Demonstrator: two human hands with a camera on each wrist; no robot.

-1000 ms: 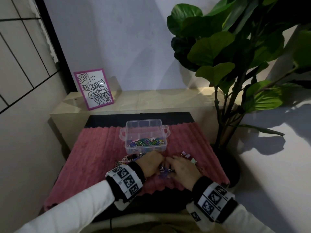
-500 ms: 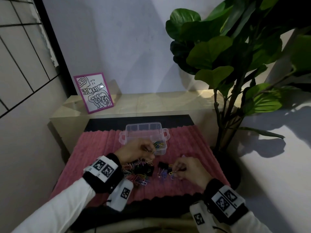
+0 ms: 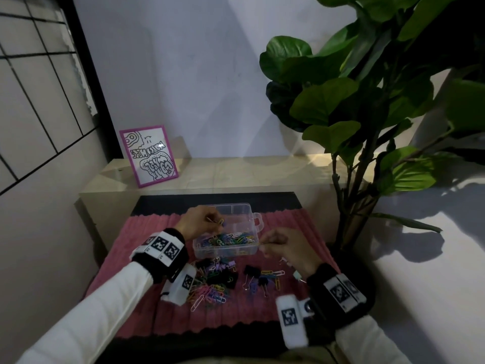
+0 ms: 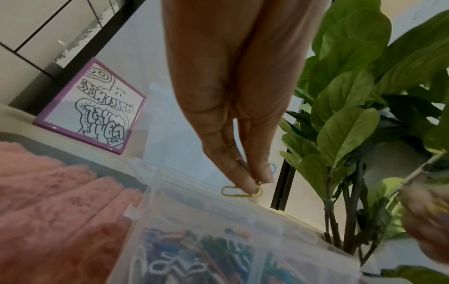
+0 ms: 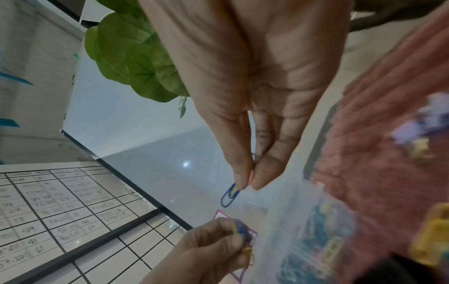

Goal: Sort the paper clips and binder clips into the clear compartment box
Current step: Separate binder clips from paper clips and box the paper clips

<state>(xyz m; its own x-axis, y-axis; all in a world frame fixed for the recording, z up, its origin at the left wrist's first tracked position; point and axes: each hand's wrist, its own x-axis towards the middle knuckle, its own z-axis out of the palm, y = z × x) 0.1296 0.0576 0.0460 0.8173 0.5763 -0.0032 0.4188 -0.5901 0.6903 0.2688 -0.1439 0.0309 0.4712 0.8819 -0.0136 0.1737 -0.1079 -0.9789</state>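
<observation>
Both hands hung above the box, each pinching clips between thumb and fingertips. Behind them stood the biggest thing in view, a plant (image 3: pixel 367 106) with broad, glossy, rounded leaves on thin dark stems. Below it ran a pale, smooth surface (image 3: pixel 236 172), and on that lay a pink mat (image 3: pixel 157 232) with a ribbed, fuzzy pile. A flat rectangular picture (image 3: pixel 149 156) in a purple frame leaned against the wall at the back left. The box (image 3: pixel 231 245) sat on the mat, clear hard plastic with rounded corners and a side handle; its near compartment held a tangle of coloured wire paper clips (image 3: pixel 228 238). Nearer the person, a loose pile (image 3: pixel 215 282) of paper clips and black binder clips lay on the mat. The left hand (image 3: pixel 199 223) hovered over the box's left edge, pinching a yellow paper clip (image 4: pixel 241 191) with a blue one behind the fingertips. The right hand (image 3: pixel 283 248) was held at the box's right side, pinching a blue paper clip (image 5: pixel 230 195), a bent oval loop of coated wire.
</observation>
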